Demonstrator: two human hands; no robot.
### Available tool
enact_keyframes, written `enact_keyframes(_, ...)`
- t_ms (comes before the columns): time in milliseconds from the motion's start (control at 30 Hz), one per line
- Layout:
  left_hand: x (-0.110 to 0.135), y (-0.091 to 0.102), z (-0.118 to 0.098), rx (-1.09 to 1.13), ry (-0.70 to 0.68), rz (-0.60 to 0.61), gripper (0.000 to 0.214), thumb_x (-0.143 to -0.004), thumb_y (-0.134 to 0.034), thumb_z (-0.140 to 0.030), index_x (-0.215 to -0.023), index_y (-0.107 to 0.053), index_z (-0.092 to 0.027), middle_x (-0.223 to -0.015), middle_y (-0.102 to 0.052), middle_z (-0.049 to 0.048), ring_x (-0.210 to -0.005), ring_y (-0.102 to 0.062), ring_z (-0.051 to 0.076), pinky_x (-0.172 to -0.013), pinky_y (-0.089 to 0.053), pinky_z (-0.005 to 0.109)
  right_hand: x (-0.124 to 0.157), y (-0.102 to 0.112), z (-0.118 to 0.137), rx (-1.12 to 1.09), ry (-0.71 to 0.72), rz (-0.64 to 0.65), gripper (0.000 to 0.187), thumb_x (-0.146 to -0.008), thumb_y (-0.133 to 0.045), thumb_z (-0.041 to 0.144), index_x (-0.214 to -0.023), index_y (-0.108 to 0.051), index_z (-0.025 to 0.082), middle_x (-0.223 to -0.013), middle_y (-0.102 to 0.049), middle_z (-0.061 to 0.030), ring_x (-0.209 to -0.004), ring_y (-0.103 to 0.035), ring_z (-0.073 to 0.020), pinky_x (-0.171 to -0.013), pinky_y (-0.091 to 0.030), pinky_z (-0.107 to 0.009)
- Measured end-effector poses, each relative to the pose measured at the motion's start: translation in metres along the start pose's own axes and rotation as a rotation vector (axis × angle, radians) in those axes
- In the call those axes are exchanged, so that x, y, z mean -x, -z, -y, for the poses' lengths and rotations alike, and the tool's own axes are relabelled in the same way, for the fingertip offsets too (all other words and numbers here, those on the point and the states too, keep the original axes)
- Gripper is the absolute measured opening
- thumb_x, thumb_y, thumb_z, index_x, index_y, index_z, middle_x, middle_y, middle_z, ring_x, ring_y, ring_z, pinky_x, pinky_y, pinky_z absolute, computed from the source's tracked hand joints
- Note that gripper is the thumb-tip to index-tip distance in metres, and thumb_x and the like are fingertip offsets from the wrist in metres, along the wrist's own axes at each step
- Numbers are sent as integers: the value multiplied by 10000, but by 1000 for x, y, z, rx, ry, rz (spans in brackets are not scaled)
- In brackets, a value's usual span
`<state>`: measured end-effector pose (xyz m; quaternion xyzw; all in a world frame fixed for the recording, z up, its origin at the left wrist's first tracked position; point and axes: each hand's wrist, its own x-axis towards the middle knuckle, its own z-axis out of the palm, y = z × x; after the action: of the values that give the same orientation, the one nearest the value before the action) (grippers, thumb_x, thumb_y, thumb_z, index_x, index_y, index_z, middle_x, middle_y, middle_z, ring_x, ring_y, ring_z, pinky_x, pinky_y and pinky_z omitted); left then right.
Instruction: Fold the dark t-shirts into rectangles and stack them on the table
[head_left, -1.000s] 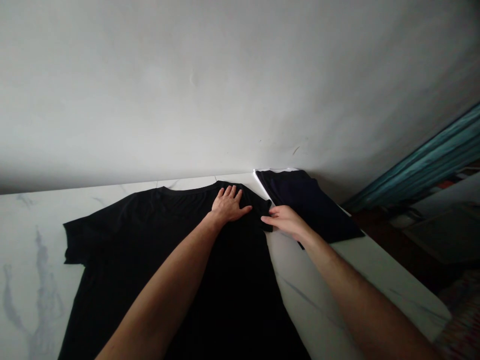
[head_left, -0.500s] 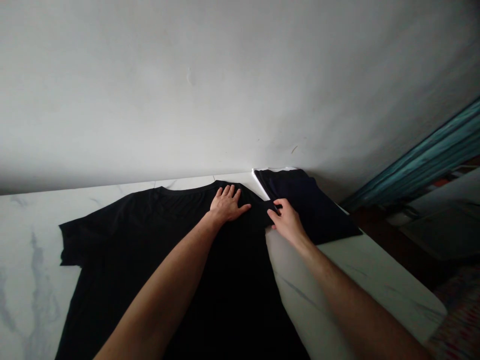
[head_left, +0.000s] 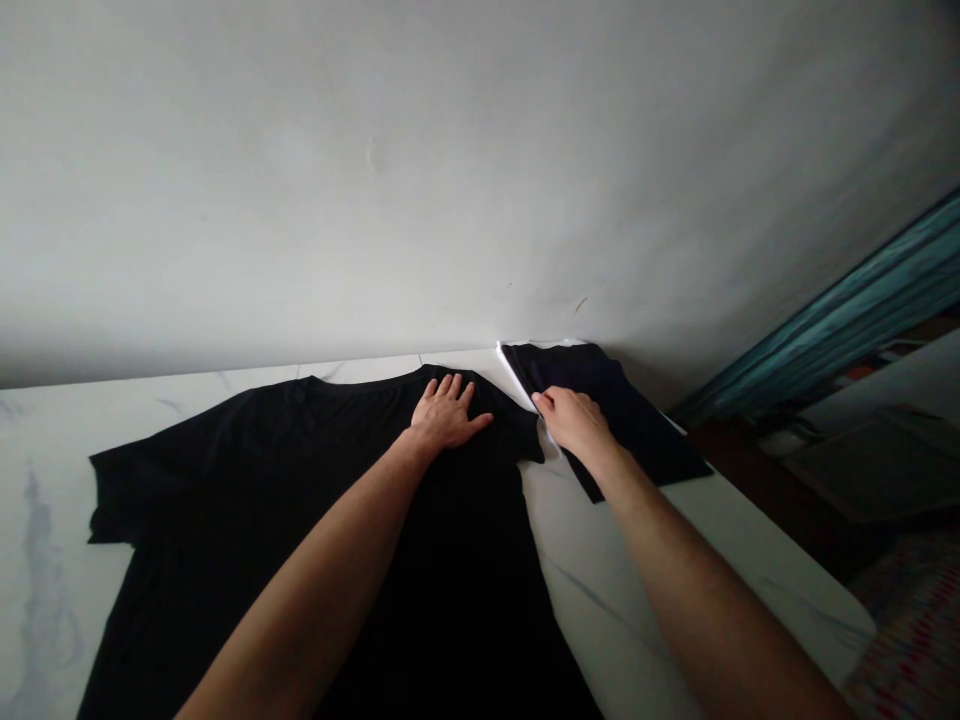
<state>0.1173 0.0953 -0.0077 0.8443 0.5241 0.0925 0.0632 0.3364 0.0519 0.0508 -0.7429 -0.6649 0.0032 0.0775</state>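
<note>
A black short-sleeved T-shirt point(head_left: 262, 480) lies flat and spread on the marble table, its collar toward the wall. My left hand point(head_left: 445, 418) presses flat on the shirt just below the collar, fingers spread, holding nothing. To the right, a folded dark navy garment point(head_left: 630, 420) lies on a thin white board or sheet point(head_left: 516, 378). My right hand point(head_left: 570, 420) rests on that garment's left part, close to the shirt's right sleeve point(head_left: 529, 440), and grips nothing that I can see.
The white marble table point(head_left: 600, 570) with grey veins runs up to a grey-white wall point(head_left: 450, 180). A teal curtain point(head_left: 840, 340) hangs at the right. Beyond the table's right edge lie a dark floor and patterned fabric point(head_left: 911, 630).
My right hand has let go of the shirt's sleeve and moved onto the folded navy garment. The sleeve now lies flat. My left hand stays in place, and the view has shifted slightly.
</note>
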Motion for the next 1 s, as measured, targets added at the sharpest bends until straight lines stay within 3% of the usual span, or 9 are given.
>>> enact_keyframes(100, 0, -1, 1, 0, 0, -1, 864, -947, -296, -762, -1585, -368, -184, -1662, -307, 137, -1551, -219, 334, -1252, -159, 508, -20, -3, 15, 55, 8, 36, 353, -990, -525, 443, -973, -761, 181, -978, -754, -180, -930, -713, -280, -769, -477, -344)
enact_keyframes(233, 0, 0, 1, -5, 1, 11, 879, -948, -289, -763, -1583, -367, -160, -1665, -288, 153, -1551, -222, 332, -1251, -166, 512, -30, -16, 26, 60, 51, 161, 215, -901, -686, 425, -876, -751, 221, -935, -765, -119, -917, -712, -257, -738, -472, -312)
enact_keyframes(333, 1, 1, 0, -5, -6, 9, 895, -951, -271, -763, -1582, -366, -135, -1664, -279, 173, -1550, -224, 334, -1251, -169, 513, -30, -20, 23, 10, 79, 69, 153, -953, -622, 351, -920, -711, 230, -933, -762, -90, -894, -705, -237, -718, -453, -301)
enact_keyframes(433, 0, -1, 0, 3, -3, -18, 845, -976, -232, -725, -1568, -395, -145, -1653, -317, 162, -1543, -247, 328, -1249, -185, 508, -30, -19, 18, -26, 13, -63, 156, -986, -568, 336, -1032, -667, 225, -950, -752, -95, -877, -701, -246, -708, -442, -312)
enact_keyframes(667, 0, 3, 0, 9, 27, -149, 538, -1031, -298, -348, -1488, -497, -145, -1573, -472, 129, -1477, -383, 287, -1226, -272, 469, -24, -19, 7, 14, -33, -121, 173, -917, -675, 342, -1067, -666, 256, -999, -738, -94, -881, -697, -262, -727, -474, -340)
enact_keyframes(767, -1, 12, -3, -26, -21, -210, 436, -980, -352, -199, -1276, -671, -164, -1449, -591, 114, -1386, -487, 252, -1219, -289, 407, -20, -16, 10, 66, -22, -130, 181, -917, -667, 308, -1086, -681, 246, -1051, -727, -120, -918, -688, -282, -764, -495, -371)
enact_keyframes(867, 1, 16, -8, -32, -51, -172, 377, -975, -379, -217, -1102, -732, -182, -1274, -689, 106, -1237, -595, 238, -1151, -382, 366, -15, -15, 21, 96, 112, -188, 243, -951, -558, 211, -1153, -693, 200, -1125, -712, -167, -1069, -646, -317, -879, -498, -414)
enact_keyframes(1000, 4, 11, -9, -43, -75, -119, 431, -1004, -383, -317, -1321, -618, -144, -1407, -616, 129, -1340, -520, 270, -1170, -365, 426, -5, -30, 35, -64, 485, -125, 394, -1002, -419, 223, -1318, -650, 179, -1334, -666, -144, -1277, -564, -277, -1098, -422, -424)
